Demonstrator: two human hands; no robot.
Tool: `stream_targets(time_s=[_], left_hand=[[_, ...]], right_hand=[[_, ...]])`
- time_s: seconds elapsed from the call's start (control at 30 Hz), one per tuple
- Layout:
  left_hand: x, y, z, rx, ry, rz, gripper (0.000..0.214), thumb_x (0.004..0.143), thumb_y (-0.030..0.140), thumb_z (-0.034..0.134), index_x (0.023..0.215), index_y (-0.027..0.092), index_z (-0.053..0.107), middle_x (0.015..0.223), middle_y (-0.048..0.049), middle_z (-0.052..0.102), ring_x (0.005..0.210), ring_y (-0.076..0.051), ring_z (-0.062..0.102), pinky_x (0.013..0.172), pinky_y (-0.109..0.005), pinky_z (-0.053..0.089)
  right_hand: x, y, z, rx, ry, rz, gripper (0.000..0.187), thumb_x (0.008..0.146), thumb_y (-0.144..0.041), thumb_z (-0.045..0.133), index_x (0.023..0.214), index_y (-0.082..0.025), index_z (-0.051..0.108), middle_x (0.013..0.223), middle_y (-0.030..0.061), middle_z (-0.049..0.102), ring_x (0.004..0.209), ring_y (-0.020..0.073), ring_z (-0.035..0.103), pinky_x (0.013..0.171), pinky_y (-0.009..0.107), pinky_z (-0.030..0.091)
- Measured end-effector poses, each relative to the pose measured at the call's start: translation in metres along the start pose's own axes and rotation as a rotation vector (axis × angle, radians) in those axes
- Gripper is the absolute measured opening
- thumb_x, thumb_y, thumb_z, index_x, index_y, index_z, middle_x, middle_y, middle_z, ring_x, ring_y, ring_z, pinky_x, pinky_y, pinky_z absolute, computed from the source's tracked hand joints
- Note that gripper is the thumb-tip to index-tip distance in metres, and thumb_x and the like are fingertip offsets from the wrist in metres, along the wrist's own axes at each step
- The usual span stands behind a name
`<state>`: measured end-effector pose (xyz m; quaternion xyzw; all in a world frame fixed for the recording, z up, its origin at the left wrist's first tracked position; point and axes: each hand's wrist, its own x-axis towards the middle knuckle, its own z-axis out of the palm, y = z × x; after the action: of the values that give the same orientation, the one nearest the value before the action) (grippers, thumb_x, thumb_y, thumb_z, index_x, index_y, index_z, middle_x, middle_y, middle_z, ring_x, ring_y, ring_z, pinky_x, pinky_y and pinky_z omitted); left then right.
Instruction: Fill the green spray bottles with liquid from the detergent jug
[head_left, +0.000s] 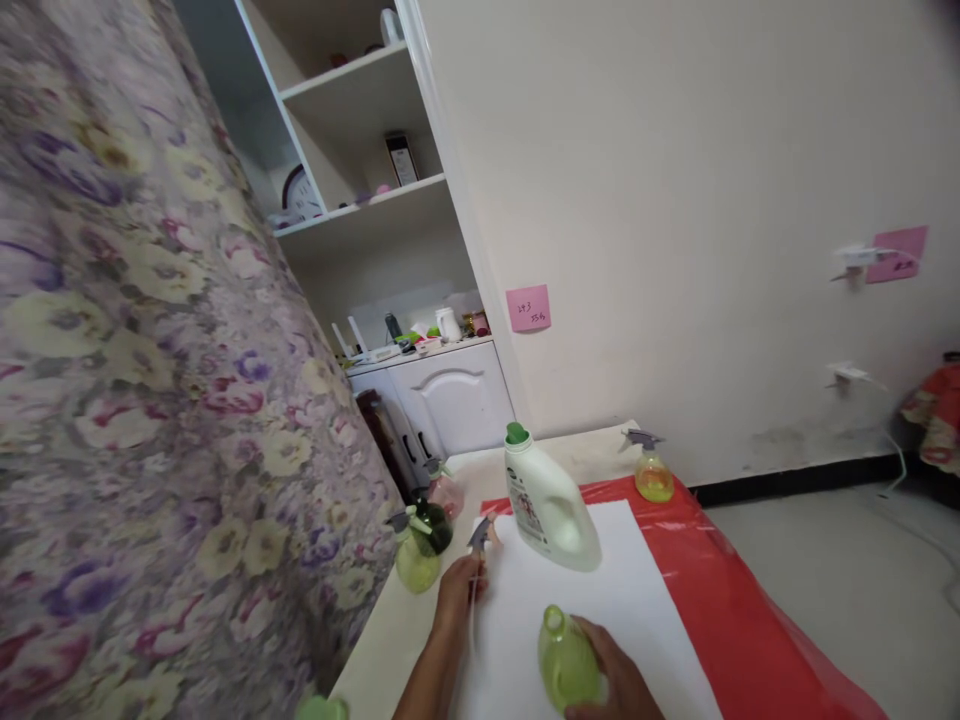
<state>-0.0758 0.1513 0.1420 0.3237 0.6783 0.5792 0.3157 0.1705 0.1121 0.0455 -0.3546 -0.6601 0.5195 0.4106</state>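
Note:
My left hand (465, 578) is closed around a grey trigger spray head (481, 536), whose thin clear dip tube hangs below the hand. My right hand (616, 668) grips the side of a translucent yellow-green spray bottle (566, 662); its neck is open and faces up, slightly tilted. Both hands are over a white sheet (652, 625) on the table. Beyond them stands a pale green detergent jug (555, 510) with a green top. Its handle side faces right.
Left of the sheet stand a yellow-green spray bottle (417, 562), a dark one (437, 527) and a pink one (448, 494). A yellow spray bottle (654, 482) is at the far right corner, by the red cover (694, 555). A green object (321, 709) shows at the bottom edge. A floral curtain (187, 400) hangs left.

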Motion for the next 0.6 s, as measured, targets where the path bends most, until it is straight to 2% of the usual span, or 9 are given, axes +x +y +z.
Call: stream_targets(time_s=[0.07, 0.2, 0.37, 0.47, 0.6], left_hand=[[-0.021, 0.015, 0.000, -0.206, -0.034, -0.001, 0.017, 0.077, 0.030, 0.071, 0.077, 0.014, 0.064, 0.065, -0.0002, 0.066, 0.049, -0.010, 0.060, 0.048, -0.022, 0.047], [-0.064, 0.059, -0.006, -0.550, -0.103, 0.087, 0.024, 0.069, 0.027, 0.078, 0.085, 0.016, 0.064, 0.077, -0.0011, 0.070, 0.061, -0.009, 0.064, 0.060, -0.020, 0.053], [-0.113, 0.111, -0.003, -0.769, -0.153, 0.237, 0.034, 0.065, 0.031, 0.083, 0.090, 0.018, 0.064, 0.088, 0.0012, 0.070, 0.075, -0.007, 0.065, 0.075, -0.017, 0.053], [-0.136, 0.122, 0.012, -0.861, -0.184, 0.312, 0.028, 0.069, 0.027, 0.081, 0.091, 0.018, 0.065, 0.092, -0.0002, 0.070, 0.079, -0.009, 0.064, 0.078, -0.019, 0.053], [-0.149, 0.109, 0.034, -0.857, -0.213, 0.322, 0.026, 0.076, 0.026, 0.076, 0.099, 0.020, 0.066, 0.095, -0.0009, 0.068, 0.082, -0.009, 0.063, 0.081, -0.021, 0.052]], right_hand=[[-0.005, -0.007, -0.001, -0.024, 0.008, 0.017, 0.083, 0.049, -0.022, 0.074, 0.129, -0.019, 0.054, 0.133, 0.0137, 0.059, 0.126, 0.0375, 0.050, 0.108, 0.045, 0.038], [-0.015, -0.016, -0.004, -0.027, 0.003, 0.005, 0.081, 0.051, -0.020, 0.074, 0.129, -0.021, 0.054, 0.133, 0.0119, 0.059, 0.126, 0.0357, 0.050, 0.108, 0.043, 0.038], [-0.020, -0.009, -0.004, -0.035, 0.012, -0.052, 0.081, 0.054, -0.021, 0.077, 0.131, -0.022, 0.053, 0.132, 0.0107, 0.059, 0.125, 0.0339, 0.051, 0.107, 0.041, 0.038], [-0.019, -0.005, -0.003, -0.036, 0.016, -0.064, 0.081, 0.053, -0.023, 0.078, 0.130, -0.022, 0.054, 0.130, 0.0105, 0.060, 0.124, 0.0343, 0.051, 0.106, 0.040, 0.039], [-0.019, -0.007, -0.002, -0.034, 0.023, -0.067, 0.081, 0.053, -0.022, 0.078, 0.130, -0.022, 0.054, 0.128, 0.0092, 0.061, 0.122, 0.0335, 0.053, 0.104, 0.040, 0.040]])
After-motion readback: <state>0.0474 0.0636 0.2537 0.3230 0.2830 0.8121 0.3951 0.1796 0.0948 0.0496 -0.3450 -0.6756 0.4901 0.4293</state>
